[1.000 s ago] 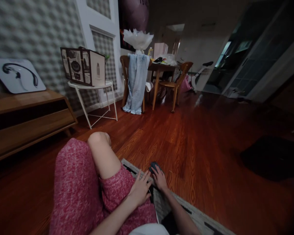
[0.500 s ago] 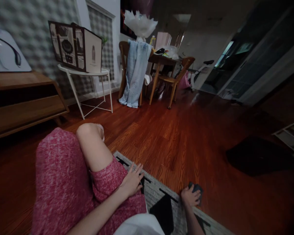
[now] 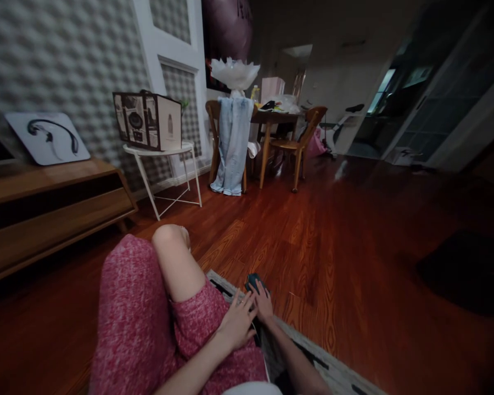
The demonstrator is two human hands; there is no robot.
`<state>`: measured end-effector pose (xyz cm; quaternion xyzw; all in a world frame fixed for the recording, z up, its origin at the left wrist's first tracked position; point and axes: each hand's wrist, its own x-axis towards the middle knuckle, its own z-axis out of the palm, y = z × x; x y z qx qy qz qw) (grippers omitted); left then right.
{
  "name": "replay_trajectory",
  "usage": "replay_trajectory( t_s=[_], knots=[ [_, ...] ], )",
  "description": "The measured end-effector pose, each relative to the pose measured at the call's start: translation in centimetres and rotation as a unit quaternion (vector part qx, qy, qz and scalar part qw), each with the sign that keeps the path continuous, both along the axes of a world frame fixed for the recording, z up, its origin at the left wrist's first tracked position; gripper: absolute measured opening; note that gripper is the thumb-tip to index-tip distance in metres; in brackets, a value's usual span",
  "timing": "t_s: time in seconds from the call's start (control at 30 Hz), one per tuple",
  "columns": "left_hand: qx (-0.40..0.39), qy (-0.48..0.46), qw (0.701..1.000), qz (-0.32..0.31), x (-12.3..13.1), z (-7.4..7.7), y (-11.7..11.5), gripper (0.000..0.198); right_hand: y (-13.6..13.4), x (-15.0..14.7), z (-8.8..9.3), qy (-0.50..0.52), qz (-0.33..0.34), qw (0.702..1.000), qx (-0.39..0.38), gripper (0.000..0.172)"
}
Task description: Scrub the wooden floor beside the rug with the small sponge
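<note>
I sit on the floor with my legs crossed in red speckled trousers. My left hand lies flat on my thigh near the knee, fingers spread, holding nothing. My right hand reaches forward over the grey patterned rug and presses a small dark cloth onto the rug's edge beside the wooden floor. Its fingers rest on the cloth; how tightly they grip it is unclear.
A low wooden cabinet stands at the left. Beyond it is a white side table with a printed box. At the back is a dining table with chairs and draped jeans. A dark mat lies right.
My right hand swung out to the right along the rug with the dark cloth, then came back beside my left hand. My left hand stayed on my thigh.
</note>
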<state>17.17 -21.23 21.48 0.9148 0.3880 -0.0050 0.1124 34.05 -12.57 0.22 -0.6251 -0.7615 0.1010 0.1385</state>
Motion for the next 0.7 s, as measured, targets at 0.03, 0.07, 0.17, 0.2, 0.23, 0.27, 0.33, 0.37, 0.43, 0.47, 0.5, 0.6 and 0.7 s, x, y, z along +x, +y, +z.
replay_trajectory(
  t_s=[0.03, 0.07, 0.17, 0.2, 0.23, 0.27, 0.33, 0.37, 0.43, 0.47, 0.5, 0.6, 0.7],
  knots=[
    [-0.001, 0.000, 1.000, 0.000, -0.1, 0.2, -0.1, 0.063, 0.0, 1.3, 0.3, 0.002, 0.021, 1.000, 0.007, 0.051],
    [0.000, 0.000, 1.000, 0.000, -0.1, 0.3, -0.1, 0.062, -0.1, 3.1, 0.7, 0.003, 0.023, 1.000, 0.016, 0.051],
    [0.010, -0.008, 1.000, 0.002, -0.2, 0.2, -0.2, 0.060, -1.6, 11.1, 1.3, 0.002, -0.076, 0.997, 0.033, 0.052],
    [0.013, -0.013, 1.000, 0.002, -0.2, 0.1, -0.2, 0.060, -2.7, 14.2, 1.4, 0.001, -0.131, 0.991, 0.033, 0.053],
    [0.016, -0.017, 1.000, 0.002, -0.2, -0.1, -0.2, 0.060, -4.0, 17.4, 1.3, 0.001, -0.185, 0.982, 0.032, 0.054],
    [0.019, -0.022, 1.000, 0.003, -0.1, -0.3, -0.2, 0.060, -5.5, 20.6, 1.2, 0.001, -0.239, 0.971, 0.029, 0.055],
    [0.023, -0.028, 0.999, 0.004, 0.0, -0.8, -0.1, 0.059, -9.2, 26.1, 0.6, 0.003, -0.358, 0.934, 0.024, 0.057],
    [0.024, -0.031, 0.999, 0.004, 0.1, -1.0, -0.1, 0.059, -11.0, 28.2, 0.2, 0.005, -0.406, 0.913, 0.030, 0.058],
    [0.026, -0.037, 0.999, 0.005, 0.1, -1.2, -0.2, 0.058, -14.2, 30.7, -0.7, 0.009, -0.479, 0.876, 0.058, 0.060],
    [0.026, -0.039, 0.999, 0.005, 0.2, -1.2, -0.2, 0.058, -15.3, 31.1, -1.2, 0.009, -0.505, 0.859, 0.081, 0.060],
    [0.025, -0.040, 0.999, 0.005, 0.2, -1.2, -0.2, 0.058, -16.0, 30.9, -1.6, 0.007, -0.529, 0.842, 0.107, 0.059],
    [0.018, -0.030, 0.999, 0.001, 0.1, -0.9, -0.2, 0.059, -15.4, 27.7, -2.2, 0.006, -0.595, 0.783, 0.179, 0.060],
    [0.011, -0.013, 1.000, -0.002, 0.0, -0.6, -0.2, 0.059, -11.6, 22.5, -1.4, 0.024, -0.616, 0.764, 0.192, 0.062]
  ],
)
